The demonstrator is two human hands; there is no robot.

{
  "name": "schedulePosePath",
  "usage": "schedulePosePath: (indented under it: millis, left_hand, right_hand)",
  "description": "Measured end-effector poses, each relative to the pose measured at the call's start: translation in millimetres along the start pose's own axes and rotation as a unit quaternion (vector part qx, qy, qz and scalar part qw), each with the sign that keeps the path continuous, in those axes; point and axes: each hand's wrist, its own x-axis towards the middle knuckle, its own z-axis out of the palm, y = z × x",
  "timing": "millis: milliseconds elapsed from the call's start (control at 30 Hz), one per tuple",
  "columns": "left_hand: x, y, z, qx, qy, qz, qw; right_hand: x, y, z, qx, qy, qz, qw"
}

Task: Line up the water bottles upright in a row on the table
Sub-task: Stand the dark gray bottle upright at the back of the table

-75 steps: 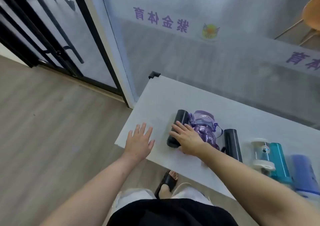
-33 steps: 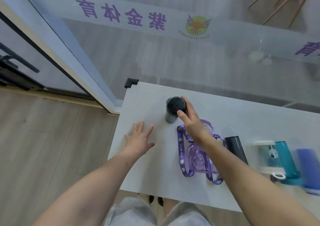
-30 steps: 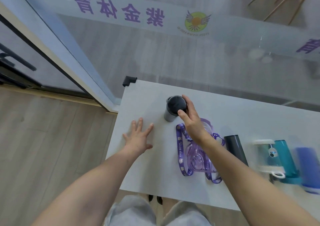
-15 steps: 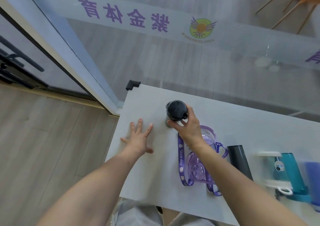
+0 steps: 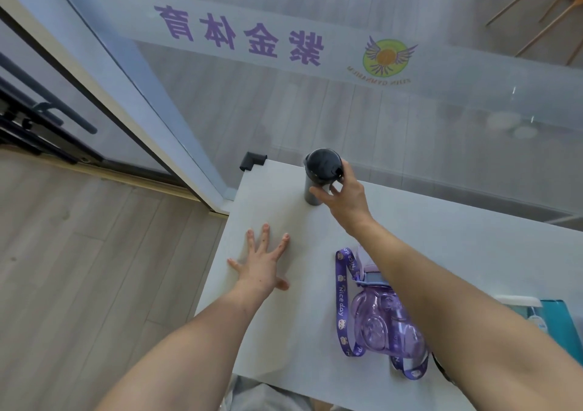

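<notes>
Head view: right hand (image 5: 345,201) fingers clasp the upright black bottle (image 5: 318,175) near the table (image 5: 284,316) corner, left hand (image 5: 263,262) splayed flat; first placement, purple bottle (image 5: 383,325) likely next, needing standing up.

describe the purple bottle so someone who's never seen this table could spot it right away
Start at the white table against the glass wall and look to its near edge, under the right forearm. The purple bottle lies there on its side. Unlike the dark bottle standing upright at the far corner, it is see-through, rounded, and has a purple strap printed "Nice day".

Teal bottle (image 5: 556,316) cut off by right edge.
</notes>
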Motion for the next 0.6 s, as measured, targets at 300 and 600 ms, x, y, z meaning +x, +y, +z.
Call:
schedulePosePath:
  millis: [300,600]
  left_hand:
    - [-1,0,-2,0.003,0.001,0.0,1.0]
    - [-2,0,-3,0.007,0.004,0.002,1.0]
  right_hand:
    - [14,7,3,-0.005,-0.01,0.012,1.0]
    - [15,6,4,-0.001,-0.013,0.02,1.0]
